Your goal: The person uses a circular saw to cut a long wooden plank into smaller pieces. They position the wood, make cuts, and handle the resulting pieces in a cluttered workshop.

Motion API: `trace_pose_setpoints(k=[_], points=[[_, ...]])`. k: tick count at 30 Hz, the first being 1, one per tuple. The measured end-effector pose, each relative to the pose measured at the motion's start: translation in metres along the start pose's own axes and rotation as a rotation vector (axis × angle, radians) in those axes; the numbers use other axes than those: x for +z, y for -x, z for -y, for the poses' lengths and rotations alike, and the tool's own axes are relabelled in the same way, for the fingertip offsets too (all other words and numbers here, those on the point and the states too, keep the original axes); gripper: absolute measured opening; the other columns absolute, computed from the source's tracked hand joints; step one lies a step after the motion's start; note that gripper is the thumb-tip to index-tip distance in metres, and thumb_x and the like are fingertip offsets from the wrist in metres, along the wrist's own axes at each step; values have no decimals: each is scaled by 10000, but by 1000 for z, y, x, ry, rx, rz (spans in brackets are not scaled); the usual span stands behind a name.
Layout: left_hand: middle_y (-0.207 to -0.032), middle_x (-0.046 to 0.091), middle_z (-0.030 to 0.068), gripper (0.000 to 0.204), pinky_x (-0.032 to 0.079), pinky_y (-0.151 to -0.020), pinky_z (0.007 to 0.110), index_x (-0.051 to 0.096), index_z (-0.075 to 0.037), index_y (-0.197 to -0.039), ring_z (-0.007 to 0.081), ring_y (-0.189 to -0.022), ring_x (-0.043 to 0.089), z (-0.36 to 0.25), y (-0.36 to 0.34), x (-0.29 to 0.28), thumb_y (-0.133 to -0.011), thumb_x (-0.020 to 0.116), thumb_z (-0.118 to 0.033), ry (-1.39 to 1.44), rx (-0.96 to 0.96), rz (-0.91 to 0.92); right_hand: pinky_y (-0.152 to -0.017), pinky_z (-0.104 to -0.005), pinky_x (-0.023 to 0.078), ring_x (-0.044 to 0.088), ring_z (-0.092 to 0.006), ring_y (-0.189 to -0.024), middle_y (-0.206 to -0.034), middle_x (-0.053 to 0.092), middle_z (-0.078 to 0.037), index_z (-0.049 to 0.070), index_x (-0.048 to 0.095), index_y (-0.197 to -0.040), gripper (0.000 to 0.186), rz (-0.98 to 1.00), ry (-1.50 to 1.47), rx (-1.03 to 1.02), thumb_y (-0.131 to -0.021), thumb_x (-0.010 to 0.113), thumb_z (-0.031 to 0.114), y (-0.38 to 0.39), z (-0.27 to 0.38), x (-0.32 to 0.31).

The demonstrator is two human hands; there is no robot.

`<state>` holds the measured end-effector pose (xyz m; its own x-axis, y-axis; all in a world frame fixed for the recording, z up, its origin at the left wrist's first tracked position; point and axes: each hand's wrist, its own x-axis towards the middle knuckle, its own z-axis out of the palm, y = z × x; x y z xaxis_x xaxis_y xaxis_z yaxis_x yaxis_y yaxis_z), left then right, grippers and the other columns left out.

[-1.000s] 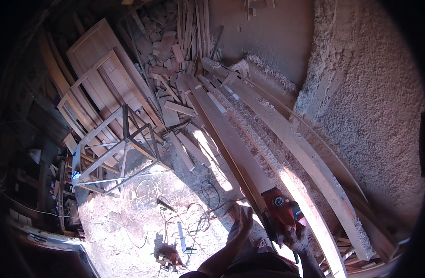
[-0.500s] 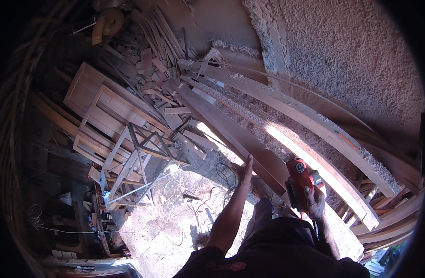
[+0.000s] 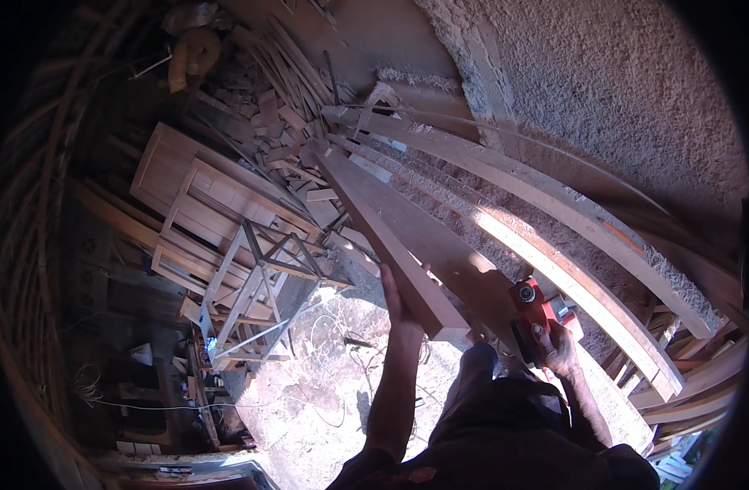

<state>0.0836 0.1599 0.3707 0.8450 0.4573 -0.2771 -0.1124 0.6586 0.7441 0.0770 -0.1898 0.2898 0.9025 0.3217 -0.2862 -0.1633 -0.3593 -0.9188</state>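
Observation:
My left hand [image 3: 397, 304] grips the near part of a long wooden plank [image 3: 399, 257], fingers wrapped round its left side. The plank's near end is raised, its cut end face showing toward me. My right hand [image 3: 557, 349] is closed round a red and black electric hand planer [image 3: 535, 312]. The planer is at the near right of a broad wooden board [image 3: 452, 237] that lies beside the plank. Whether it touches that board I cannot tell.
Long shaving-covered beams [image 3: 521, 180] stretch along the right, beside a rough wall [image 3: 603, 90]. Wood offcuts [image 3: 272, 122] are heaped at the far end. Panelled wooden doors [image 3: 219, 212] and a metal frame stand [image 3: 268, 269] are on the left. Cords [image 3: 334, 339] trail over the sunlit floor.
My left hand has closed on the plank and lifted and turned its near end to the left, uncovering the broad board. The planer has shifted slightly, still in my right hand.

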Motion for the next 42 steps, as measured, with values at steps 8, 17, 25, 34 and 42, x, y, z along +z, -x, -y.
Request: trace_pose_setpoints(k=[8,17,25,34,42], points=[[-1068,609,235,525,502,-528,308,539,32,-1271,279,-803,597,-150,-45,45,-975,586,-400,357,105,464,-727,-479,528,708,-415,-799,-780,678,-260,-25,658,-982,524,146,165,-12,-1012,575,492,-9,17,10],[-1034,623,205,475,512,-526,300,561,20,-1237,264,-782,614,-150,-45,58,-983,589,-381,329,155,448,-754,-497,525,698,-458,-857,-826,684,-281,-22,648,-1011,577,186,191,17,-1012,543,545,-3,20,4],[-1073,622,216,499,527,-542,310,559,27,-1256,281,-800,634,-150,-52,47,-984,587,-390,339,153,504,-688,-473,533,707,-391,-722,-717,663,-256,-45,596,-1020,591,167,181,-32,-999,584,545,-5,11,8],[-1005,650,162,408,522,-528,284,598,-22,-1222,235,-762,641,-141,-48,58,-994,588,-360,296,213,361,-713,-500,534,709,-475,-843,-815,690,-302,-3,593,-1164,534,139,210,-99,-1037,523,511,-10,-13,11],[-780,655,29,598,456,-455,299,616,-203,-1069,177,-604,650,-144,-25,82,-947,472,-771,162,286,127,-761,-512,535,690,-496,-978,-954,698,-318,-42,597,-1201,627,214,219,-80,-1032,507,555,-5,6,8]])
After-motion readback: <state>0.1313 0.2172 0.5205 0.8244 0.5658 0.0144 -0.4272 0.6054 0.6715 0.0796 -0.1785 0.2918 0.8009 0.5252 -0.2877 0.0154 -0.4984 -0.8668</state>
